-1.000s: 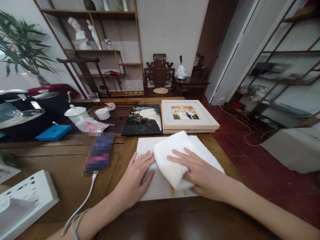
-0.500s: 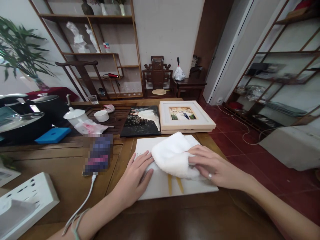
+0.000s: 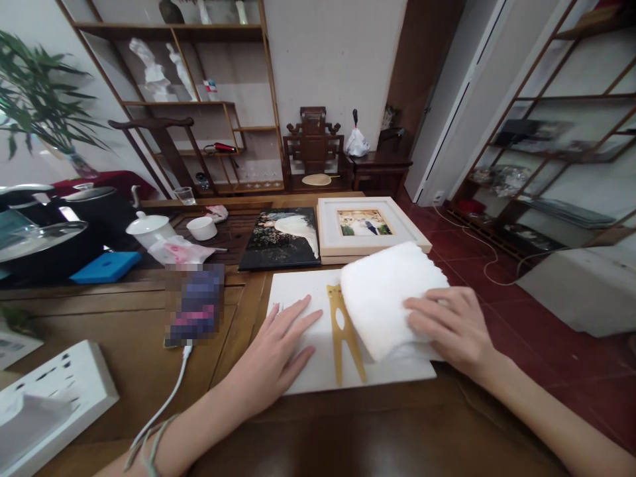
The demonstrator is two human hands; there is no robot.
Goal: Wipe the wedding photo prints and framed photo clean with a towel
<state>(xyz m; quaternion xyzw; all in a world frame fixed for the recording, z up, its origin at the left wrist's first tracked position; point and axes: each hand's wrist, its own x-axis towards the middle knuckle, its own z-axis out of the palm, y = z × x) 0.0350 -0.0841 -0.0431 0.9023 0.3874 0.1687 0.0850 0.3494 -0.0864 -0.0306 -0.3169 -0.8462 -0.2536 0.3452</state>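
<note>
White folded towel (image 3: pixel 390 298), soft nap, under right hand (image 3: pixel 450 328), on white board (image 3: pixel 308 354)

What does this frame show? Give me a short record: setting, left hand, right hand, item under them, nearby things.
Setting: wooden table in a room with shelves
Left hand: flat, fingers spread, on the white board
Right hand: on the white cloth, fingers bent; grip unclear
Under them: board lies flat, gold stand on it, cloth covering its right part
Nearby: framed photo and dark print beyond the board; power strip at left
</note>
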